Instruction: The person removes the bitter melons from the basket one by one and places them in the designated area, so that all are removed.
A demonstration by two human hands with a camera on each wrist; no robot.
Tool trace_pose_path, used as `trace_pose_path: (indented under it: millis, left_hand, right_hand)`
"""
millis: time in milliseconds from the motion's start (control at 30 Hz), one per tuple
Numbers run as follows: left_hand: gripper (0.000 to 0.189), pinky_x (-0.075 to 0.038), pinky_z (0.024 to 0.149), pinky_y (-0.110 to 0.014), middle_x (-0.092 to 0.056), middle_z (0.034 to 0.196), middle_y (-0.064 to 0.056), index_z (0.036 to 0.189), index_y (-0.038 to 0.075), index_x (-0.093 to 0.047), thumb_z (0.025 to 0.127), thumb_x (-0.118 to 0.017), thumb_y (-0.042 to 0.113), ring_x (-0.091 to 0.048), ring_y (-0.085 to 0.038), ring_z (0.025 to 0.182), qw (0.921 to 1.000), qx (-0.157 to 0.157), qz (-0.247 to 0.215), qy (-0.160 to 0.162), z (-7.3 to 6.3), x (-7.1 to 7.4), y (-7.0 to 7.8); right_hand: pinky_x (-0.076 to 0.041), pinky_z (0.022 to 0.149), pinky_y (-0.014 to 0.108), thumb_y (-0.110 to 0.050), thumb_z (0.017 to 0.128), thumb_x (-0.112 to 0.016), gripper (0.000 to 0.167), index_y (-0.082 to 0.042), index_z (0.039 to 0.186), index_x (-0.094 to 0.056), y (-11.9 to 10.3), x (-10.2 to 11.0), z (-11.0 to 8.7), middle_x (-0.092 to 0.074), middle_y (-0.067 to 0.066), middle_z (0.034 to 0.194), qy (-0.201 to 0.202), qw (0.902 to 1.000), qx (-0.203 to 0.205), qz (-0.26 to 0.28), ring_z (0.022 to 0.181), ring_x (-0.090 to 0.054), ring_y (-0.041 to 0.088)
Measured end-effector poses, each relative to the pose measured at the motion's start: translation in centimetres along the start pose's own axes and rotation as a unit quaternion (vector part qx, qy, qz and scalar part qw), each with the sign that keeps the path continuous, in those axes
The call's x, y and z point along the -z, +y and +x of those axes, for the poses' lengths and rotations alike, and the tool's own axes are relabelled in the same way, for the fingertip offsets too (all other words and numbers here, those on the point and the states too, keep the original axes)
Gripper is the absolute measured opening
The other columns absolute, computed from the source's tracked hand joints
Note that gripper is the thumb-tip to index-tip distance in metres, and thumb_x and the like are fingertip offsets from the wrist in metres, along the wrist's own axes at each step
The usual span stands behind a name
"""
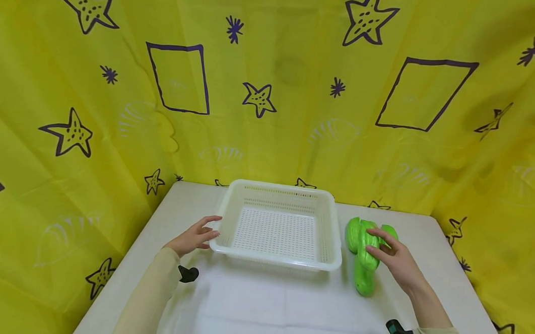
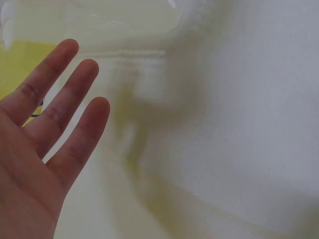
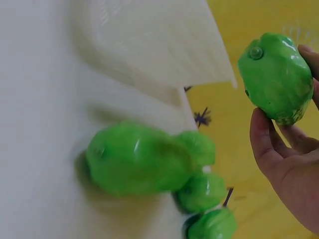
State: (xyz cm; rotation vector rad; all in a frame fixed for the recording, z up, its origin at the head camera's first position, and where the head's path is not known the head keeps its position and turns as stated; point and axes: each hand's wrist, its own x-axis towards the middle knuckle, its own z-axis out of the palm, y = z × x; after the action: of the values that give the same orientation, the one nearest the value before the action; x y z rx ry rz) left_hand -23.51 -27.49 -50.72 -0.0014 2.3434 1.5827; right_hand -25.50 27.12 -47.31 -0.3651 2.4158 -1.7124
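Observation:
My right hand (image 1: pixel 397 262) holds a glossy green ridged bitter melon (image 1: pixel 368 258) between thumb and fingers, above the table to the right of the basket. The right wrist view shows this held bitter melon (image 3: pixel 275 74) end-on, lifted clear of the others. Below and around it lie several more bitter melons, one nearest the front (image 1: pixel 364 282) and another (image 1: pixel 352 236) by the basket's side. My left hand (image 1: pixel 194 238) is at the left rim of a white plastic basket (image 1: pixel 273 262), its fingers spread and loosely extended. Whether its fingertips touch the rim I cannot tell.
The basket's perforated floor (image 1: pixel 275 233) shows with nothing lying on it. A white cloth covers the table (image 1: pixel 251 297). Yellow curtains (image 1: pixel 287 138) with starfish drawings stand behind and at both sides. Black devices (image 1: pixel 400 333) are at both wrists.

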Motion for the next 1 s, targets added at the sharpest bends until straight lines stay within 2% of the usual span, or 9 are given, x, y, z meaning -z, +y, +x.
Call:
trace_pose_path:
  millis: [200,267,333,400,567,667,800,900,1000]
  left_hand:
    - [0.057,-0.047,0.098,-0.051,-0.046,0.142,-0.021,0.149,0.026,-0.034,0.098,-0.059,0.036,-0.056,-0.03,0.118,1.0,-0.005,0.004,-0.004,0.0,0.0,-0.1]
    - [0.058,-0.047,0.098,-0.052,-0.045,0.143,-0.022,0.15,0.025,-0.032,0.099,-0.058,0.035,-0.056,-0.03,0.118,0.9999,-0.008,0.006,-0.008,0.0,0.0,-0.1]
    - [0.058,-0.047,0.098,-0.052,-0.046,0.142,-0.022,0.15,0.025,-0.032,0.099,-0.058,0.035,-0.057,-0.029,0.117,0.9999,-0.006,0.006,-0.007,-0.1,0.1,0.0]
    - [0.058,-0.047,0.098,-0.052,-0.048,0.14,-0.021,0.15,0.026,-0.032,0.099,-0.058,0.035,-0.058,-0.029,0.115,1.0,-0.004,0.005,-0.005,-0.1,0.1,0.0]
    - [0.058,-0.047,0.098,-0.052,-0.051,0.137,-0.02,0.15,0.025,-0.033,0.099,-0.058,0.034,-0.06,-0.026,0.11,1.0,-0.006,0.001,-0.005,0.0,0.2,0.0]
    - [0.058,-0.048,0.097,-0.051,-0.053,0.135,-0.018,0.149,0.026,-0.033,0.098,-0.059,0.035,-0.061,-0.025,0.109,1.0,-0.005,0.001,-0.002,0.0,0.1,0.0]
    - [0.058,-0.048,0.097,-0.051,-0.052,0.136,-0.017,0.149,0.027,-0.034,0.097,-0.06,0.036,-0.061,-0.025,0.109,1.0,-0.001,0.001,0.001,0.0,0.0,0.0]
    - [0.059,-0.048,0.098,-0.051,-0.051,0.138,-0.018,0.149,0.027,-0.034,0.097,-0.06,0.036,-0.06,-0.026,0.111,1.0,0.002,0.002,0.0,0.0,0.0,0.0]
    - [0.059,-0.048,0.098,-0.051,-0.049,0.14,-0.019,0.149,0.027,-0.034,0.098,-0.06,0.036,-0.059,-0.026,0.113,1.0,0.004,0.002,-0.001,0.1,0.0,0.0]
  right_hand:
    - [-0.037,0.102,0.048,-0.025,0.099,-0.06,0.055,-0.007,0.147,-0.039,1.9,1.4,-1.7,-0.013,0.023,0.159,0.013,0.9993,-0.018,-0.031,0.135,-0.026,0.05]
    - [-0.036,0.101,0.048,-0.026,0.099,-0.06,0.056,-0.008,0.147,-0.039,2.3,1.7,-2.1,-0.015,0.023,0.158,0.016,0.999,-0.027,-0.032,0.136,-0.026,0.05]
    - [-0.032,0.102,0.058,-0.026,0.099,-0.06,0.056,-0.007,0.148,-0.038,2.6,1.9,-2.4,-0.014,0.025,0.158,0.014,0.9991,-0.03,-0.026,0.136,-0.024,0.051]
    - [-0.035,0.102,0.056,-0.027,0.099,-0.059,0.056,-0.008,0.148,-0.038,2.8,2.0,-2.6,-0.016,0.024,0.157,0.014,0.9987,-0.034,-0.034,0.134,-0.029,0.048]
    - [-0.042,0.085,0.019,-0.031,0.099,-0.059,0.057,-0.008,0.147,-0.038,3.6,2.3,-2.9,-0.022,0.022,0.155,0.019,0.9965,-0.047,-0.066,0.116,-0.046,0.006]
    - [-0.044,0.09,0.028,-0.032,0.099,-0.059,0.059,-0.007,0.148,-0.038,4.1,2.5,-3.3,-0.022,0.023,0.155,0.016,0.996,-0.058,-0.065,0.122,-0.047,0.014]
    - [-0.035,0.101,0.057,-0.032,0.099,-0.059,0.06,-0.006,0.147,-0.037,5.0,2.7,-3.8,-0.021,0.026,0.155,0.011,0.9958,-0.067,-0.06,0.135,-0.028,0.051]
    - [-0.037,0.102,0.053,-0.033,0.098,-0.06,0.06,-0.005,0.147,-0.038,5.7,2.7,-4.0,-0.021,0.027,0.155,0.006,0.9954,-0.076,-0.059,0.135,-0.027,0.053]
    - [-0.041,0.095,0.028,-0.032,0.098,-0.061,0.06,-0.004,0.146,-0.039,6.3,2.8,-4.2,-0.021,0.027,0.155,0.001,0.9948,-0.087,-0.053,0.135,-0.027,0.052]
